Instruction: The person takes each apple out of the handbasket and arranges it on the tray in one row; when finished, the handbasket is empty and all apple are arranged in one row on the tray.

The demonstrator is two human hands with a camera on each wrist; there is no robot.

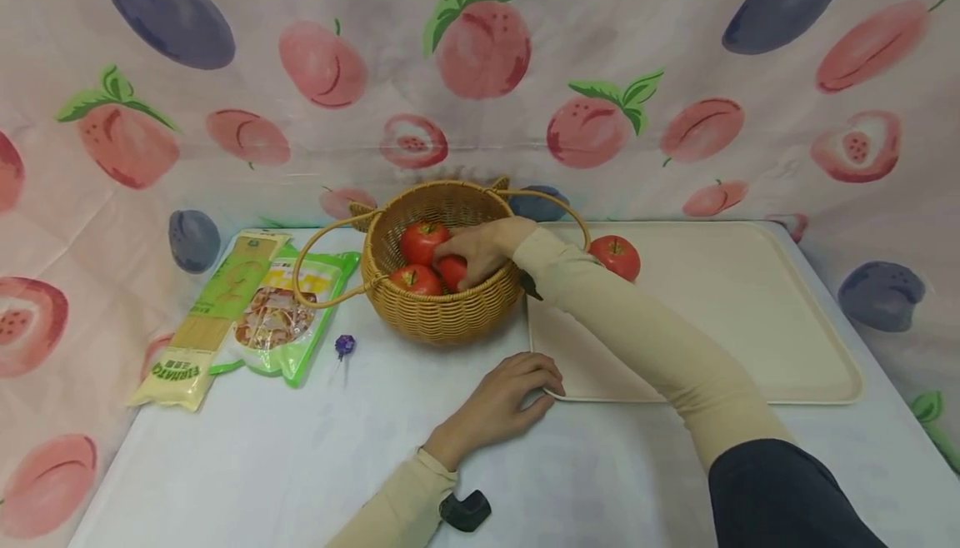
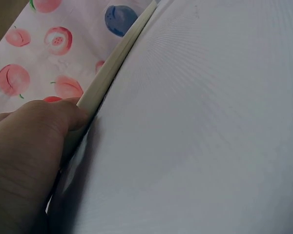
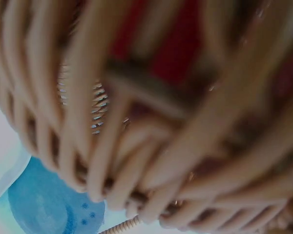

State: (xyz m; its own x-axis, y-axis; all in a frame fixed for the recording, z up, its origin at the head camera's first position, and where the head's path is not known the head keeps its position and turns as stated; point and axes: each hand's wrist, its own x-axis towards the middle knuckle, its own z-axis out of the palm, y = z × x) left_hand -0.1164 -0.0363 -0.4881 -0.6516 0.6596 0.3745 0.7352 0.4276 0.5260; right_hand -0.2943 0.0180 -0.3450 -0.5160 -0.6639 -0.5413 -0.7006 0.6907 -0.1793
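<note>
A tan wicker basket (image 1: 438, 319) with two loop handles stands at the table's middle, holding several red apples (image 1: 423, 240). Reaching in over the basket's right side, my right hand (image 1: 483, 250) grips one apple (image 1: 452, 271), partly hidden by its fingers. The right wrist view is mostly blurred wicker weave (image 3: 151, 146), with red behind the gaps. My left hand (image 1: 510, 394) holds the front left corner of a cream tray (image 1: 720, 315). In the left wrist view its thumb (image 2: 75, 116) lies against the tray's rim (image 2: 115, 61). Another apple (image 1: 617, 258) sits on the tray's back left part.
Left of the basket lie a pack of noodles (image 1: 213, 306) and a green-edged food bag (image 1: 281, 315). A purple-wrapped lollipop (image 1: 345, 346) lies between the bag and basket. A fruit-patterned cloth (image 1: 480, 132) hangs behind the white table (image 1: 300, 473).
</note>
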